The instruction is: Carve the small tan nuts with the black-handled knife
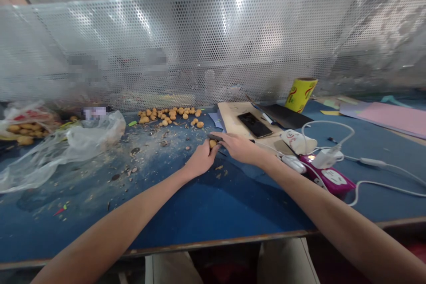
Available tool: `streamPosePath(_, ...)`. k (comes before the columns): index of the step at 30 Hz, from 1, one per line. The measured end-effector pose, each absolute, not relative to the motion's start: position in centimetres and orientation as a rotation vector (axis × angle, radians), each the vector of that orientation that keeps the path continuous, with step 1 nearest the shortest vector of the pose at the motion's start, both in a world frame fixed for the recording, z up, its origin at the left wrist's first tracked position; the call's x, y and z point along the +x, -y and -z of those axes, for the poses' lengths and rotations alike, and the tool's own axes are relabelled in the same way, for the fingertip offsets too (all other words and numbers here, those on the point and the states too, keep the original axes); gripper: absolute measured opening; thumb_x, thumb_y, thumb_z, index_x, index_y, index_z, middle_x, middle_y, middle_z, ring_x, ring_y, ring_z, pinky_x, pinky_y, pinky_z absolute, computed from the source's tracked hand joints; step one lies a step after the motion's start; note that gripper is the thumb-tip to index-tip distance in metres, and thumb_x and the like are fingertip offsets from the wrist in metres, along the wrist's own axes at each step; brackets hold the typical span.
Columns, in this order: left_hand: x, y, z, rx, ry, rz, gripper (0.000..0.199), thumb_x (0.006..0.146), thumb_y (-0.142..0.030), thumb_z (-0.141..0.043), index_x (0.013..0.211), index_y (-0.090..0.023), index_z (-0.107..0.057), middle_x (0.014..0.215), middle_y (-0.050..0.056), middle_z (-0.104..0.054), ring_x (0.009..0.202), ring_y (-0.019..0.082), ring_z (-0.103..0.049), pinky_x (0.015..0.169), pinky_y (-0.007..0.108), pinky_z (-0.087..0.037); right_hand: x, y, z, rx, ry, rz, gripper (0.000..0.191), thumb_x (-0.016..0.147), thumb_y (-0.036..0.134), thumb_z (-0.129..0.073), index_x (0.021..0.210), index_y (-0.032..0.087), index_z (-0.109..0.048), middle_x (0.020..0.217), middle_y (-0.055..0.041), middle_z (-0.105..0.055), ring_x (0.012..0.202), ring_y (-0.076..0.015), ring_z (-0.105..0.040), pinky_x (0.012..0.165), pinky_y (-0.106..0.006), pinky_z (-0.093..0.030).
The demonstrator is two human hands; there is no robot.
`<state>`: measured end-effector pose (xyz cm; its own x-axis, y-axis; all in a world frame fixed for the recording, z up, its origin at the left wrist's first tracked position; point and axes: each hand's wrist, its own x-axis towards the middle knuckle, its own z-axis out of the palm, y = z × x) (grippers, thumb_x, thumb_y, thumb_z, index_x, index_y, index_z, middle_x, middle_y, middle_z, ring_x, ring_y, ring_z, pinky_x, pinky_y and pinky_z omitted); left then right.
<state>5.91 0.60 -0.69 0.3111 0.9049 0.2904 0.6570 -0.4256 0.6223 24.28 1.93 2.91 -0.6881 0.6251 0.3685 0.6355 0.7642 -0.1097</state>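
Small tan lump [213, 143] is sitting in the fingertips of your left hand [199, 159], pinched there, straight ahead of you above the blue workbench [186, 217]. Your right hand [240, 149] is curling around what looks like a small knife [213, 136], its dark blade running roughly sideways and pointing left, just touching the top of the lump. The lump is too small to show a long axis. Your left hand is the nearer, with your right just beside it. Beyond them, a scatter of similar lumps [169, 115] is lying past the shavings [146, 142], and a black phone [254, 124] is resting on a pale board [233, 113].
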Motion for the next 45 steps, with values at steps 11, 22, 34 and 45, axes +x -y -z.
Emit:
streamPosePath(11,6.1,-0.4,0.4,2.194,-1.386,-0.857,0.026,0.098,-0.042,-0.037,0.093,-0.019,-0.047,0.08,0.007,-0.065,0.073,0.024,-0.063,0.063,0.031,-0.04,24.5,-2.5,-2.0,-0.901,2.595,0.066,0.058,0.088,0.003,-0.038,0.145,0.012,-0.036,0.135,-0.016,-0.056,0.121,-0.027,-0.056,0.097,-0.043,-0.05)
streamPosePath(22,5.7,-0.7,0.6,2.165,-1.347,-0.867,0.03,0.097,-0.044,-0.037,0.095,-0.018,-0.052,0.084,0.007,-0.066,0.078,0.024,-0.063,0.066,0.031,-0.042,24.5,-2.3,-2.6,-0.833,2.538,-0.012,0.055,0.087,0.003,-0.04,0.14,0.016,-0.046,0.135,-0.0127,-0.057,0.123,-0.0244,-0.055,0.102,-0.043,-0.046)
streamPosePath(34,5.6,-0.7,0.5,2.198,-1.268,-0.861,0.032,0.096,-0.043,-0.038,0.09,-0.016,-0.054,0.08,0.007,-0.065,0.073,0.022,-0.062,0.066,0.03,-0.042,24.5,-2.3,-2.8,-0.709,2.58,-0.093,0.062,0.082,-0.001,-0.035,0.138,0.019,-0.049,0.134,-0.0082,-0.059,0.121,-0.0213,-0.056,0.102,-0.042,-0.047)
streamPosePath(45,5.4,-0.8,0.5,2.143,-1.297,-0.899,0.028,0.098,-0.042,-0.036,0.091,-0.018,-0.049,0.078,0.003,-0.061,0.07,0.019,-0.057,0.064,0.029,-0.038,24.5,-2.0,-2.5,-0.827,2.549,-0.087,0.062,0.082,-0.001,-0.035,0.142,0.015,-0.045,0.129,-0.0124,-0.061,0.112,-0.0227,-0.062,0.094,-0.039,-0.052)
